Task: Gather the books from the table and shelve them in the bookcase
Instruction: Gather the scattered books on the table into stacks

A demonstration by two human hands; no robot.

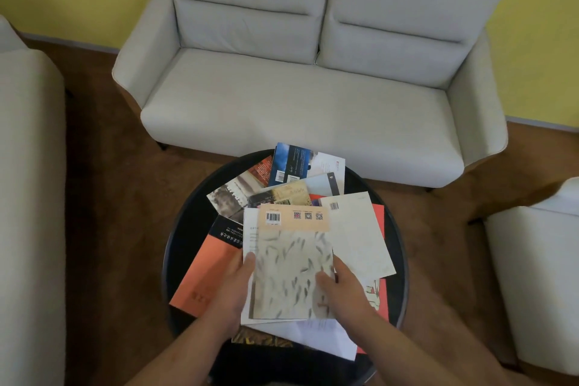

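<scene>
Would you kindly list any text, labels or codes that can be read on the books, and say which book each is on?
No text is legible enough to quote.
Peach-banded book with grey fish pattern: a barcode and three QR codes, digits blurred.
Cream book: a barcode, unreadable.
Blue sky-cover book: a barcode and small print, too blurred.
Orange book with dark band: white characters, too blurred to read.

Light: soft, even indoor, moderately bright; no hard glare.
Shadows: faint under my left hand and right hand; darker strip under the sofa beyond my fingers.
Blur: book cover between my fingers smeared; small print unreadable.
Distortion: wide-angle bending, sofa arms and my forearms splay toward frame edges.
Sharpness: overall soft, compressed.
</scene>
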